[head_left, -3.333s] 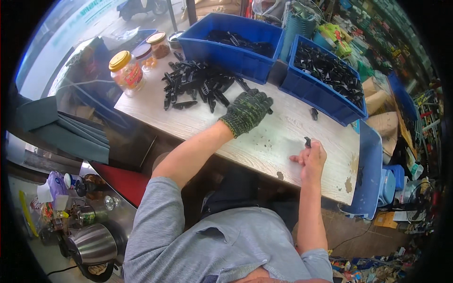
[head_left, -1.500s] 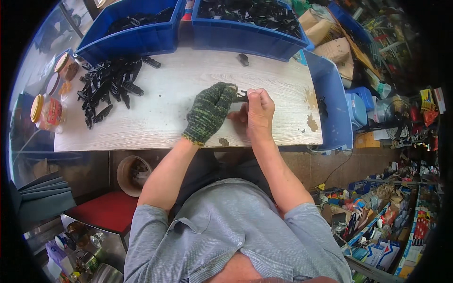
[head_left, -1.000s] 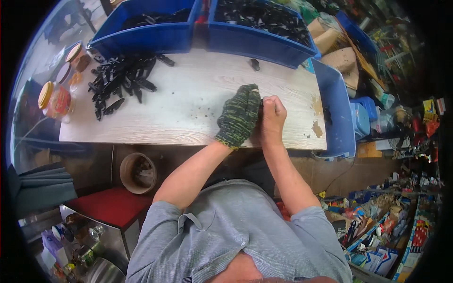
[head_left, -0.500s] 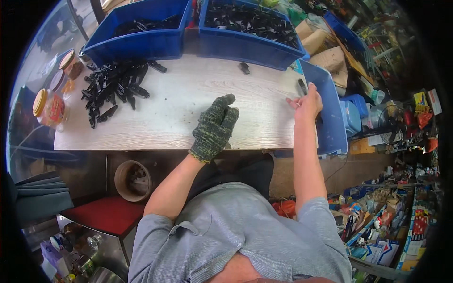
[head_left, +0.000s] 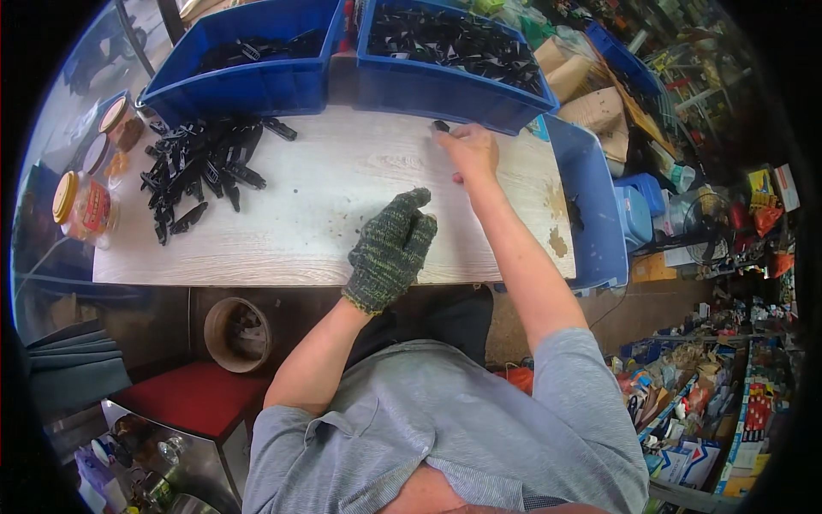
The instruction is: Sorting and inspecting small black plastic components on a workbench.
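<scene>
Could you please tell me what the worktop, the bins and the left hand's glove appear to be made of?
Worktop: pale wood-grain, likely laminate.
Bins: glossy blue, probably moulded plastic.
Glove on the left hand: speckled green knit, seemingly cotton yarn.

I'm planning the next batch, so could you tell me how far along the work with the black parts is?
Done: the two blue bins at the back already hold many black parts. In hand: the bare right hand reaches a small black piece beside the bin; the gloved left hand rests on the table. Left: a pile of black parts on the table.
</scene>
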A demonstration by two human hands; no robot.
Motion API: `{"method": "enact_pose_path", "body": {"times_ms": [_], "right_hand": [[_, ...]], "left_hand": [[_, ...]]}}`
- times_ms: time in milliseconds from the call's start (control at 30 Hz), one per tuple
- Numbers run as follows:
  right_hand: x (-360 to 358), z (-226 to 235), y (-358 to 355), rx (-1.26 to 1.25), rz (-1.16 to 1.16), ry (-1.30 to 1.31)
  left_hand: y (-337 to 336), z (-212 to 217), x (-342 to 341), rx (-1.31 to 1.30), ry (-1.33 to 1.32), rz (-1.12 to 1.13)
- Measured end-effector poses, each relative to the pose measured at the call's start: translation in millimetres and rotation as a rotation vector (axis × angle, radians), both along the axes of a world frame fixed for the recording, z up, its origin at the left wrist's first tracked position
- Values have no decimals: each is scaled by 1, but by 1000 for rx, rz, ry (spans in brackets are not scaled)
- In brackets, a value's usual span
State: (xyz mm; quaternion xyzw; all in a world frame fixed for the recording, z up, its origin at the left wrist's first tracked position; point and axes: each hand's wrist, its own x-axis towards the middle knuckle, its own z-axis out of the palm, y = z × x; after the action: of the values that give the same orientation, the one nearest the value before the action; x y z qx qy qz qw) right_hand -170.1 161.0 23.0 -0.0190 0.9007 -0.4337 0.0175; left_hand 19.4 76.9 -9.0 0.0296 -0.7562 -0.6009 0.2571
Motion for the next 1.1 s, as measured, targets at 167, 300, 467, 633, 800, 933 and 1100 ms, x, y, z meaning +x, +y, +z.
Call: {"method": "enact_pose_path", "body": {"times_ms": [167,300,467,633,800,933,1100], "right_hand": [[-24,-27,-1,227,47,298],[-25,-30,1,213,83,248],[5,-8,13,-153,66,-43],[43,-11,15,-331,286,-220],[65,-11,2,-437,336,-187],[66,-27,4,-463,340,-36],[87,-23,0,-436,260,-86]], "left_hand": [[1,5,-1,17,-26,-31],[-5,3,-4,104,-28,-45],[-38,-6,-45,233,-101,74],[-47,-1,-98,204,-227,-163],[-56,-29,-107,-541,-133,8],[-57,-9,-88,-465,-218,-87],[-68,0,-36,-476,-82,160]]}}
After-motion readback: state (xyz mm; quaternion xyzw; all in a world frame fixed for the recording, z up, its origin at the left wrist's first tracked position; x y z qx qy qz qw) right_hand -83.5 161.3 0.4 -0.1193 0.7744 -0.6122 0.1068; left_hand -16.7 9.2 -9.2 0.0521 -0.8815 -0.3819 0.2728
